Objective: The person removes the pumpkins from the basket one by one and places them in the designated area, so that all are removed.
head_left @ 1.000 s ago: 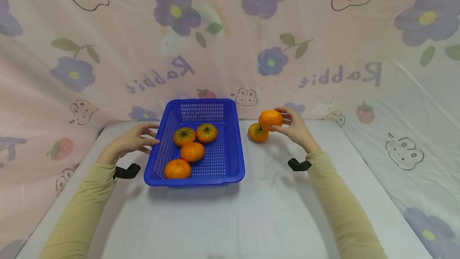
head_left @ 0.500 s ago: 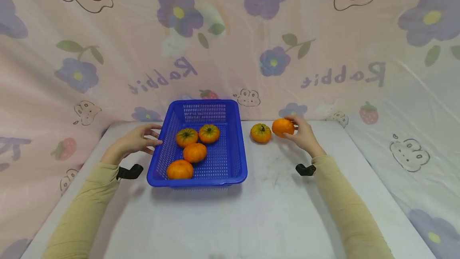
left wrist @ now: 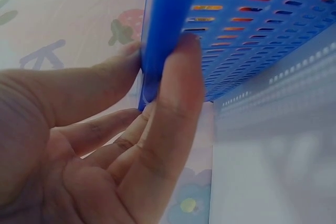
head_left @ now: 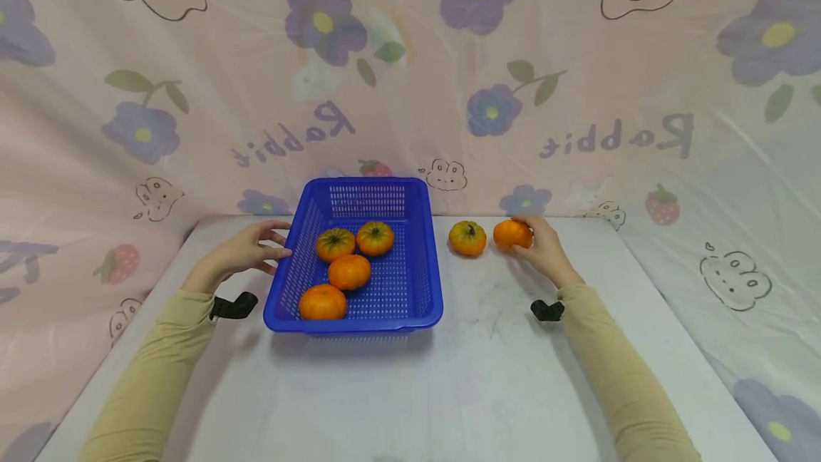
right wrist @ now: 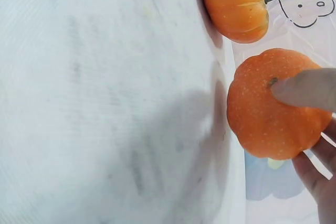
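Observation:
My left hand [head_left: 251, 249] pinches the left rim of a blue plastic basket [head_left: 431, 269]; in the left wrist view the thumb [left wrist: 100, 85] and index finger [left wrist: 170, 124] lie on either side of that rim. Low over the table at the back right, my right hand [head_left: 544, 251] grips a small orange pumpkin [head_left: 512, 235]. Its thumb [right wrist: 310, 88] presses beside the short stem, with the other fingers behind the pumpkin. Just left of it, a yellow-green and orange pumpkin [head_left: 467, 239] sits on the table, stem up.
Inside the basket are two greenish-orange pumpkins, one at the left [head_left: 335, 244] and one farther back [head_left: 375, 238], plus two plain orange pumpkins [head_left: 349, 273] nearer the front. A patterned curtain [head_left: 410, 91] hangs behind the white table [head_left: 410, 405].
My right hand has moved right and down with the orange pumpkin, from overlapping the greenish one to a spot beside it. My left hand has stayed at the basket's rim.

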A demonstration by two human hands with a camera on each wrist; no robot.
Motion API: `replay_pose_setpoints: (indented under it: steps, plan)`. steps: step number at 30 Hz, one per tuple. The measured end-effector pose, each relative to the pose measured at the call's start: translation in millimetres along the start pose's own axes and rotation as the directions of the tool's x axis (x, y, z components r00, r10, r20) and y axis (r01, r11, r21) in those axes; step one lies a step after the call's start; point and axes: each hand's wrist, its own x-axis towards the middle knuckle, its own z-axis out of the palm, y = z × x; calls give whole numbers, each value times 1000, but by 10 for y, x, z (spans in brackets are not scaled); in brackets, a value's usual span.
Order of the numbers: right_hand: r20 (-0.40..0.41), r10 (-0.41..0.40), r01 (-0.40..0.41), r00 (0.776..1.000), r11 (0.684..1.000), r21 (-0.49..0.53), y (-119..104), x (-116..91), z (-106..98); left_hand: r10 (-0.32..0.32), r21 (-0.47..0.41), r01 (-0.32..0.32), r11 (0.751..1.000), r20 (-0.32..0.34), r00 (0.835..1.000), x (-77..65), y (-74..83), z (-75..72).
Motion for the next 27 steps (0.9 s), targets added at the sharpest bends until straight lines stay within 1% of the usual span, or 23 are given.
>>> replay_pose_setpoints:
  steps: [3, 9, 14, 16, 19, 23, 27]
  plan:
    - [7, 6, -6, 1000, 1000, 6, -10, -31, 8, -8, -3, 8, 1000, -1, 1000, -16, 19, 8]
    - [30, 51, -52, 998, 998, 33, -42, -57, 19, -18, 0, 18, 1000, 6, 1000, -44, 37, -8]
    - [23, 58, -60, 998, 996, 64, -68, -22, 18, -3, 4, 3, 1000, -9, 1000, -28, 53, -40]
    - [24, 68, -69, 997, 995, 65, -75, -28, 13, -2, 1, 2, 1000, -1, 1000, -11, 50, -36]
    - [32, 102, -104, 994, 991, 86, -101, -61, -4, -9, -1, 9, 1000, 12, 1000, 5, 45, -20]
    - [32, 159, -162, 987, 978, 130, -128, -99, -16, -2, 4, 2, 1000, 4, 1000, 12, 42, -15]
    - [30, 217, -219, 976, 964, 153, -104, -124, -7, 0, -2, 1, 1000, 3, 1000, 9, 47, -12]
